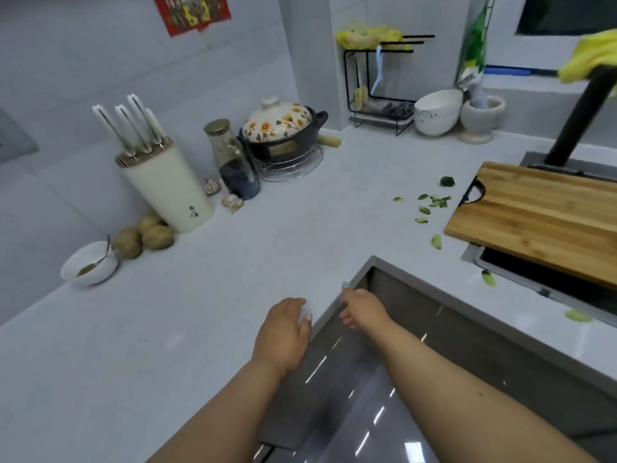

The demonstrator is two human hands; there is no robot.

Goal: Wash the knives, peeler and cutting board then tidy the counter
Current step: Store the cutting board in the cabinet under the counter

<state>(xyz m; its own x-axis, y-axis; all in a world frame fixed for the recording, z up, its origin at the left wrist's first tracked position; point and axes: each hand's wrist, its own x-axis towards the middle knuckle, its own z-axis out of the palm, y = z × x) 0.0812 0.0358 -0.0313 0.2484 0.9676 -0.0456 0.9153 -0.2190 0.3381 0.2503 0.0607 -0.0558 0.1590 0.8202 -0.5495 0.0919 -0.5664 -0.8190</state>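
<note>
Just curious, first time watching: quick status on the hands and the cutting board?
Left hand and right hand at counter edge, gripping nothing visible. Cutting board across sink. Green peelings on counter.

My fingers (305, 316) touch the white worktop (233, 262); beyond them stand a knife block (170, 188) and bowl (89, 264), green peelings (430, 205) scattered right.

No sleeves on this person at all, both forearms were bare right to the bottom of the shot. The left hand (287, 332) and right hand (362, 307) had long, pale glossy nails. No rings, watch or bracelet showed anywhere.
</note>
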